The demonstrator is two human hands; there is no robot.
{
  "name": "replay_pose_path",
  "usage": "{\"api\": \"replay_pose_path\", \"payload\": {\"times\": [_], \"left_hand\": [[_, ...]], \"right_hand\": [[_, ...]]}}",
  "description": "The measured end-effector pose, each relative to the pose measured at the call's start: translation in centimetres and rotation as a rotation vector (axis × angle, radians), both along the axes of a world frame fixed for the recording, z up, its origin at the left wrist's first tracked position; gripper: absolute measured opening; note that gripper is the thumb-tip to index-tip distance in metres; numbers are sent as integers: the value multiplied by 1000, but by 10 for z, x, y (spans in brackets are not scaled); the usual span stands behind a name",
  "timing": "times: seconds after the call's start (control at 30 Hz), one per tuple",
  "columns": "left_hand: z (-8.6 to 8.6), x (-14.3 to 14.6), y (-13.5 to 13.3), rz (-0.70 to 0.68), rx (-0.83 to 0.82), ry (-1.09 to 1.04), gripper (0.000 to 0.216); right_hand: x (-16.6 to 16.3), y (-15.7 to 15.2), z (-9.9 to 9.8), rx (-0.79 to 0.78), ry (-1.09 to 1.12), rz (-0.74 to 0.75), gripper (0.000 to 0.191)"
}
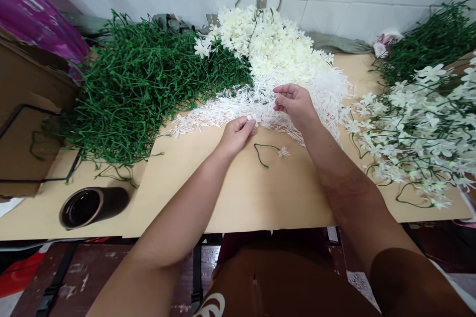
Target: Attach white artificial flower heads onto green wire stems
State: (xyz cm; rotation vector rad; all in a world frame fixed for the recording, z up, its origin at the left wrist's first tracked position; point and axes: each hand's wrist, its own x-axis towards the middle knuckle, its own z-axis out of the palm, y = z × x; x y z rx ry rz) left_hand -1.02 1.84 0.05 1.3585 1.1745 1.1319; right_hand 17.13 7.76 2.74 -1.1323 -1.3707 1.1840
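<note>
My left hand (238, 136) is closed in a pinch on a small white artificial flower head (252, 117), just at the front edge of a heap of thin white plastic flower pieces (223, 111). Over that same heap, my right hand (296, 104) has its thumb and index finger nearly together; whatever tiny thing sits between them is too small to name. Between my forearms, a single green stem with a white flower piece on its end (283, 151) lies on the tan board (230, 198). Behind my hands rises a pile of creamy white petals (277, 44).
Left of the white heap is a large tangle of green plastic stems (134, 84). Assembled white flowers (416, 129) lie at right, with more green stems (431, 39) behind. A dark cylindrical cup (94, 205) lies at front left, near a cardboard box (29, 104). A tiled wall closes the back.
</note>
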Motion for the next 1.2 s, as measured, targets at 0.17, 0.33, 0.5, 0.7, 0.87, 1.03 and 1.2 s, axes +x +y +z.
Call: {"api": "replay_pose_path", "payload": {"times": [0.17,0.33,0.5,0.7,0.87,1.03,1.2], "left_hand": [[3,1,0,31,-56,-46,36],[8,-1,-1,-8,-110,-137,28],[12,-3,-3,-68,-117,-169,29],[16,-5,-4,-101,-99,-173,35],[13,-7,-2,-133,-78,-195,42],[10,-8,-1,-146,-70,-200,51],[9,-8,-2,-157,-36,-207,51]], "right_hand": [[-12,-14,13,34,-26,94,15],[-31,-32,20,207,-155,219,12],[-40,-37,11,360,-325,101,12],[-37,-33,1,408,-371,30,10],[-38,-35,-2,537,-425,39,10],[-38,-36,-6,592,-486,40,9],[-39,-35,-10,618,-475,79,9]]}}
